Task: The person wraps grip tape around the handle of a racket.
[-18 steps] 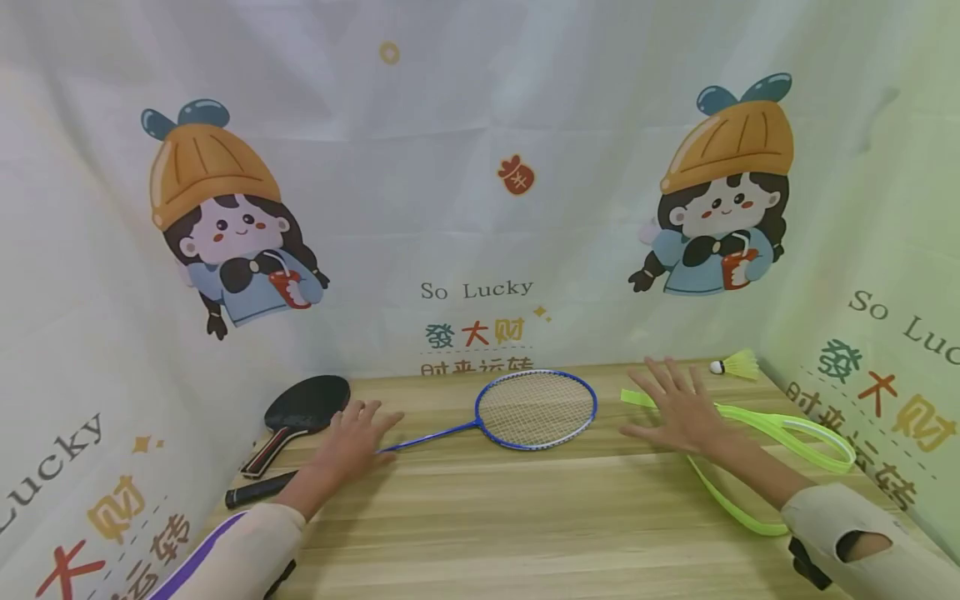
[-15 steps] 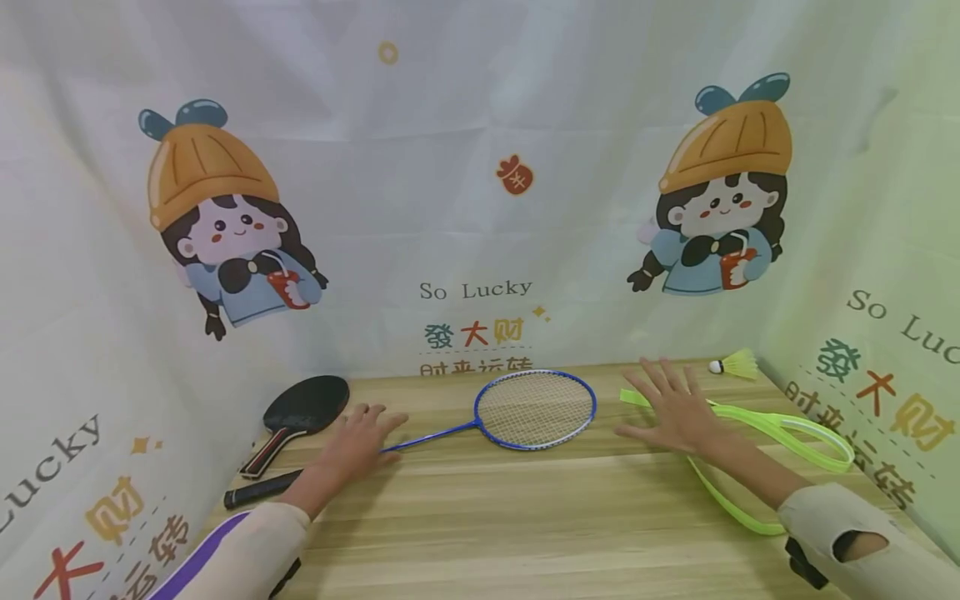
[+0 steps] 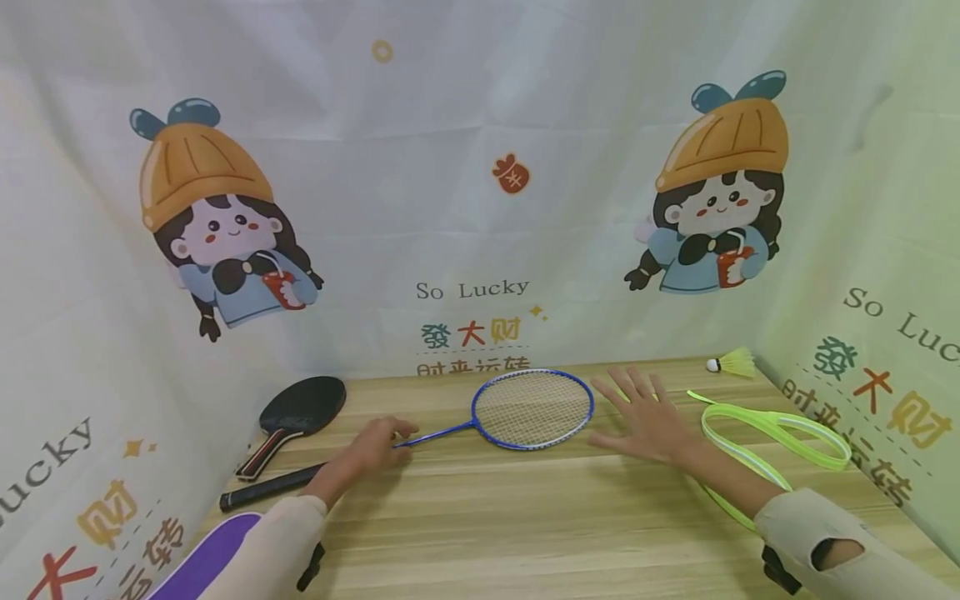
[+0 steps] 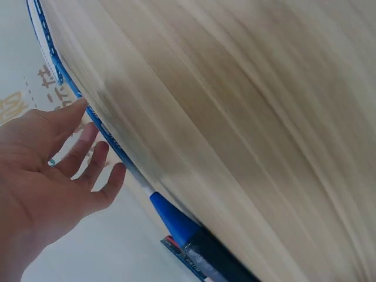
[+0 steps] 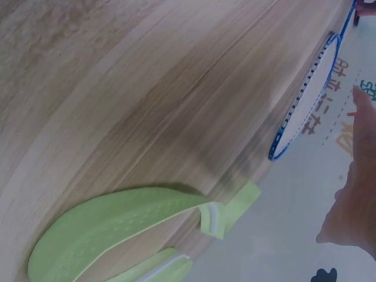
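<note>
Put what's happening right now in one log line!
left grip: at badminton racket, contact unclear; right grip: spread, empty; yellow shuttlecock: on table; table tennis paddle: back left

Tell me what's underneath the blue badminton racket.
Under the badminton racket is the wooden table, seen through the strings. Whatever lies directly beneath the black handle is covered and cannot be seen.

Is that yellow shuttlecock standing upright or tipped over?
Tipped over: the shuttlecock lies sideways on the table, white tip left, yellow skirt right in the head view.
</note>
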`<state>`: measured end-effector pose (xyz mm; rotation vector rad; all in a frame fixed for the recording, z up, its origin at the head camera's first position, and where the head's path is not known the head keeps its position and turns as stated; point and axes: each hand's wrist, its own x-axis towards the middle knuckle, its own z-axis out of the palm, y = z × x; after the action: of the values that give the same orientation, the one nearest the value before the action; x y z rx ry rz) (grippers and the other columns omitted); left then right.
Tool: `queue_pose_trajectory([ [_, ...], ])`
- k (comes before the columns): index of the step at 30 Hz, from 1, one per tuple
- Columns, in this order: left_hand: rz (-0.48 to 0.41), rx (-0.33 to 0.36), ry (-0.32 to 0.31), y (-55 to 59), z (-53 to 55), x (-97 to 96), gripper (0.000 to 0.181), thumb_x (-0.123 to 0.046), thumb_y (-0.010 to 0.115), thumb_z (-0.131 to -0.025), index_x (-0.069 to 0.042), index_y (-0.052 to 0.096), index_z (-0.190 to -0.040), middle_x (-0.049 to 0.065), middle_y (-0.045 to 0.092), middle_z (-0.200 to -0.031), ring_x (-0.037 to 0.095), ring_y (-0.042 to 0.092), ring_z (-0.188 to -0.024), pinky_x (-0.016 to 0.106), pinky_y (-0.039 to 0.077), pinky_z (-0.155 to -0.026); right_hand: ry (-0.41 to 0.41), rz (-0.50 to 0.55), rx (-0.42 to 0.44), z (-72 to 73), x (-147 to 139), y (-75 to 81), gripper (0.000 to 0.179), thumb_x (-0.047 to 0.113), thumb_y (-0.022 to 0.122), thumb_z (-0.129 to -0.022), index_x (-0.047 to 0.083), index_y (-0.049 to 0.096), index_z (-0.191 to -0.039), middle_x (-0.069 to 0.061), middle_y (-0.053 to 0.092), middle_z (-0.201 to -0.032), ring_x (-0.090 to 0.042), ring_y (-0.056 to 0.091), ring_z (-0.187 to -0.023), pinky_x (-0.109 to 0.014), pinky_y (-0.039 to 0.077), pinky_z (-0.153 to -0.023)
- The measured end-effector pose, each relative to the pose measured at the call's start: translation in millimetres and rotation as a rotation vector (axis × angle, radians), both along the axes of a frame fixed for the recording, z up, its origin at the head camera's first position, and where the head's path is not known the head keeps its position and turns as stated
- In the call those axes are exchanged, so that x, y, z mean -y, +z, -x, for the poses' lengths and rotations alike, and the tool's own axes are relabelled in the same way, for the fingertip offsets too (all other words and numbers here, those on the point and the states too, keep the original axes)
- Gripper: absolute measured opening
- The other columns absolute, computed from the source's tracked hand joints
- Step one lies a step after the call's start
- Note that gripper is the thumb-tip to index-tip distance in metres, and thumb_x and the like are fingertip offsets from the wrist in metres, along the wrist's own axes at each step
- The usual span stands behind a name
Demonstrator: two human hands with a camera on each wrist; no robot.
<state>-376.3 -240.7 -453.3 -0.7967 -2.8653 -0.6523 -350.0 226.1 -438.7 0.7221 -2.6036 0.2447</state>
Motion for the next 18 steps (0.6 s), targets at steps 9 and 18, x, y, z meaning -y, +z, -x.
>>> queue_pose_trajectory([
  [9, -0.08, 0.012, 0.057, -8.7, 8.8, -3.4, 0.022, 0.006, 0.076, -0.084, 0.007, 0.077, -0.106, 0.016, 0.077, -0.094, 0.029, 0.071, -0.087, 0.043, 0.058, -0.079, 0.033, 0.039, 0.034, 0.1, 16, -3.0, 0.087, 0.056, 0.074, -0.087, 0.008, 0.047, -0.155, -0.027, 0.04, -0.16, -0.054, 0.029, -0.149, -0.075, 0.02, -0.116],
  [18, -0.183, -0.023, 0.105, -19.3, 13.9, -7.9, 0.013, 0.009, 0.073, -0.085, 0.003, 0.079, -0.094, 0.01, 0.075, -0.081, 0.017, 0.066, -0.076, 0.031, 0.054, -0.07, 0.039, 0.038, 0.047, 2.0, 23, -7.5, 0.084, 0.053, 0.073, -0.089, 0.007, 0.047, -0.154, -0.026, 0.039, -0.161, -0.053, 0.03, -0.149, -0.072, 0.021, -0.117],
])
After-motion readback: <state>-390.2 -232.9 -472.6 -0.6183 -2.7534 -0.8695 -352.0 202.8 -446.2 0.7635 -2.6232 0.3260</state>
